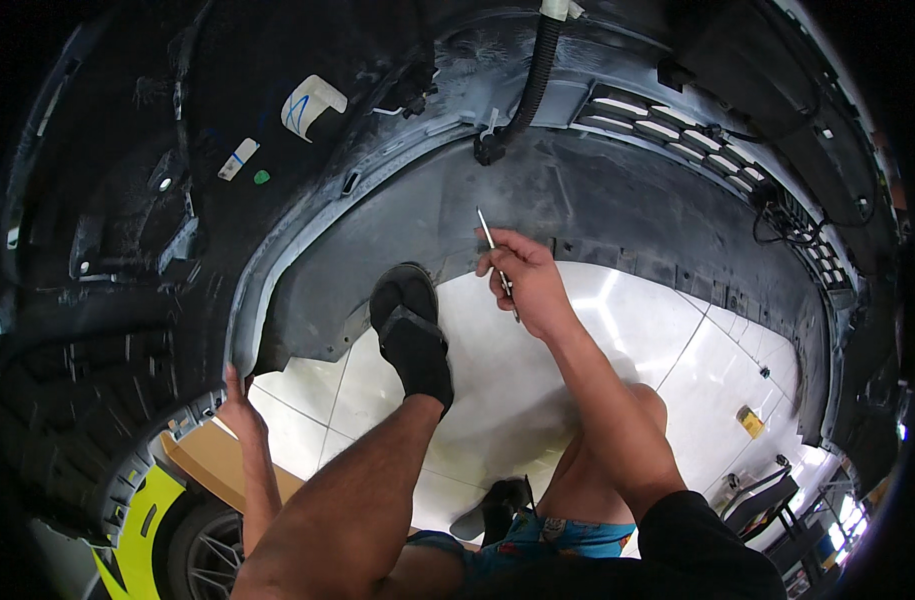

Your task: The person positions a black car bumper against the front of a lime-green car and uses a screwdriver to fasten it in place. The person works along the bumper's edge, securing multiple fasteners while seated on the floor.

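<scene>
My right hand (527, 282) is closed in a pinch around a slim silver metal rod (486, 227), which has a narrow dark tip and looks like a screwdriver shaft. It is held over the dark lower panel of a large black car bumper (377, 215), whose inner side faces me. At the lower left, my left hand (241, 410) grips the bumper's edge, its fingers partly hidden. A black ribbed hose (537, 85) runs down to a dark connector (488, 150) beyond the rod. My foot in a black sock and flip-flop (409, 320) rests against the lower panel.
White tape pieces (312, 107) stick to the bumper's left inner face, and a mesh grille (677, 135) curves along the right. A yellow car body part with a wheel (212, 550) and cardboard (222, 462) are at lower left. A small yellow object (749, 422) lies on white tiles.
</scene>
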`<state>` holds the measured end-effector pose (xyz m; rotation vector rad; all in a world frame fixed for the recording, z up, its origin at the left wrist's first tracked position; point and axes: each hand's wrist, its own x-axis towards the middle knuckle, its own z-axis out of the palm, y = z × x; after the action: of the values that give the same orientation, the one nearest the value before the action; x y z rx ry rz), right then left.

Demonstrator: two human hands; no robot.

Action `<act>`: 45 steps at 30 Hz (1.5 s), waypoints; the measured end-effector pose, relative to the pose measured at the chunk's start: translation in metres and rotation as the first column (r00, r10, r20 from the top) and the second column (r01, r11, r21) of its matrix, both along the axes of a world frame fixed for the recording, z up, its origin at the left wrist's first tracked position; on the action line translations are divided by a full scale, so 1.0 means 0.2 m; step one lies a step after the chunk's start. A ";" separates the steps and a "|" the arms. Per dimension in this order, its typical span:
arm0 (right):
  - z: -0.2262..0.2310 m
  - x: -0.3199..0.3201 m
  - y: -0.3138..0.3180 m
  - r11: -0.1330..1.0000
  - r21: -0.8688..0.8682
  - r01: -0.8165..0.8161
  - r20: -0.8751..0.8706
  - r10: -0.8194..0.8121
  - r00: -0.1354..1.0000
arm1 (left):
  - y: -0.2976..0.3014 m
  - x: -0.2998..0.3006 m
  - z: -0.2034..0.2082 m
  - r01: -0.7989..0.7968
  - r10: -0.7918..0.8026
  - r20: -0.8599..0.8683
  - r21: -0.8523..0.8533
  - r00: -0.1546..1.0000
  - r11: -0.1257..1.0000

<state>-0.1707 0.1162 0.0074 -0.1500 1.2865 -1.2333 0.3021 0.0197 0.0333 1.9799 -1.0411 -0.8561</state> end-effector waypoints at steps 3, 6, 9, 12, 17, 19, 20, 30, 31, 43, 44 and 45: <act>0.11 0.04 -0.11 0.997 -0.040 -0.072 -0.062 0.069 0.996 | 0.01 0.03 0.00 0.115 -0.116 0.127 0.014 0.985 0.993; 0.28 0.01 -0.33 0.983 -0.089 -0.163 -0.210 0.142 0.967 | -0.01 0.08 0.00 0.057 -0.080 0.167 0.140 0.983 0.989; 0.37 0.00 -0.56 0.975 -0.186 -0.124 -0.238 0.078 0.968 | 0.00 0.03 0.00 0.022 -0.027 -0.095 -0.048 0.995 0.999; 0.37 -0.04 -0.68 0.966 -0.258 -0.022 -0.261 -0.048 0.964 | -0.02 0.03 -0.04 0.054 -0.073 -0.178 -0.110 0.981 0.992; 0.28 -0.02 -0.71 0.970 -0.233 0.062 -0.362 -0.146 0.921 | 0.03 0.24 -0.08 0.227 -0.224 0.084 -0.033 0.971 0.973; 0.19 0.03 -0.74 0.970 -0.223 0.102 -0.435 -0.192 0.880 | -0.02 0.20 -0.07 0.206 -0.209 -0.050 -0.052 0.977 0.977; 0.15 0.02 -0.74 0.961 -0.254 0.112 -0.497 -0.229 0.837 | 0.00 0.05 -0.04 0.077 -0.110 -0.330 -0.113 0.937 0.991; 0.16 -0.08 -0.73 0.961 -0.255 0.104 -0.515 -0.226 0.827 | -0.01 -0.02 0.03 0.065 -0.074 -0.355 -0.038 0.932 0.997; 0.16 -0.08 -0.73 0.958 -0.271 0.099 -0.537 -0.236 0.810 | -0.02 -0.01 0.02 0.067 -0.079 -0.360 -0.045 0.930 0.997; 0.31 -0.11 -0.68 0.949 -0.308 0.066 -0.473 -0.213 0.855 | -0.02 0.02 0.02 0.092 -0.096 -0.326 -0.028 0.941 0.995; 0.31 -0.07 -0.72 0.935 -0.325 0.142 -0.454 -0.286 0.844 | -0.02 0.04 0.01 0.093 -0.096 -0.319 -0.025 0.943 0.995; 0.29 -0.03 -0.75 0.916 -0.335 0.220 -0.435 -0.357 0.826 | -0.03 0.03 0.01 0.104 -0.103 -0.326 -0.015 0.940 0.994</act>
<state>-0.1758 -0.0344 0.0660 -0.5080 1.6116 -1.7120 0.3089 0.0145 0.0346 1.7188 -0.9536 -1.1970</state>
